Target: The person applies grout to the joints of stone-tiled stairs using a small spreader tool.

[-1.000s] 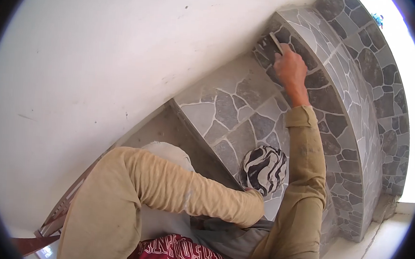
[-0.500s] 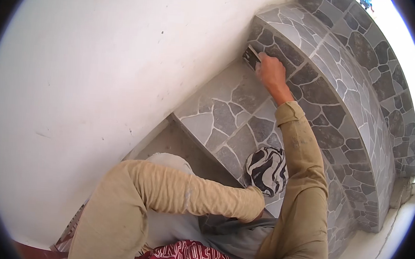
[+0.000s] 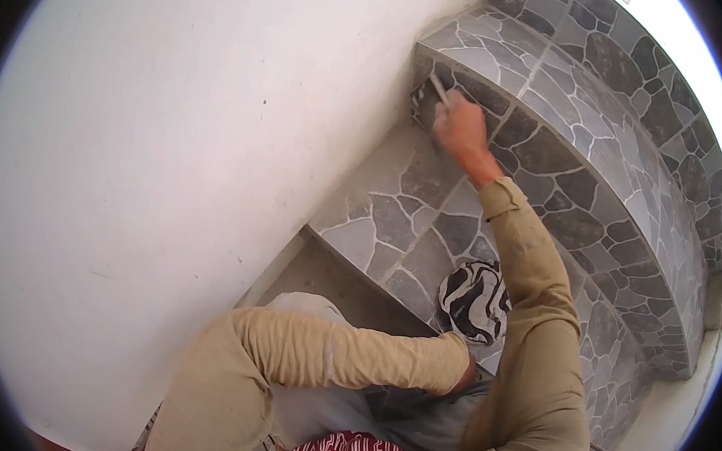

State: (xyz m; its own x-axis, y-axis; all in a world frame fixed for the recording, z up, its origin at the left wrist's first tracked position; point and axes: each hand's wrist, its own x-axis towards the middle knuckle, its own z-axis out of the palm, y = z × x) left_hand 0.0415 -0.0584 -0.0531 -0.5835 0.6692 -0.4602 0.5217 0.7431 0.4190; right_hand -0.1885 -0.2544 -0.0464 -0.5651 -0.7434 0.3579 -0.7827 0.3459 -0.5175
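Up at the inner corner of the stair, my right hand [image 3: 463, 128] is closed around a flat trowel-like tool [image 3: 439, 90] with a pale edge. The tool is blurred and held against the stone-patterned riser [image 3: 489, 97], close to the white wall. Of my left hand, only the wrist [image 3: 466, 377] shows past the tan cuff; its fingers are hidden by my right arm and legs. Beside that cuff, on the tiled tread [image 3: 410, 237], lies a rounded black-and-white striped thing [image 3: 474, 303], which looks like bunched fabric.
A smooth white wall [image 3: 159, 155] runs along my left side. Curved steps [image 3: 623, 134] faced with grey stone-pattern tile rise on the right. Below the tiled tread is a lower bare step [image 3: 325, 277] near my knee.
My right hand and the tool have shifted slightly left on the riser, and the tool has turned. The view has moved a little. My left arm keeps much the same pose.
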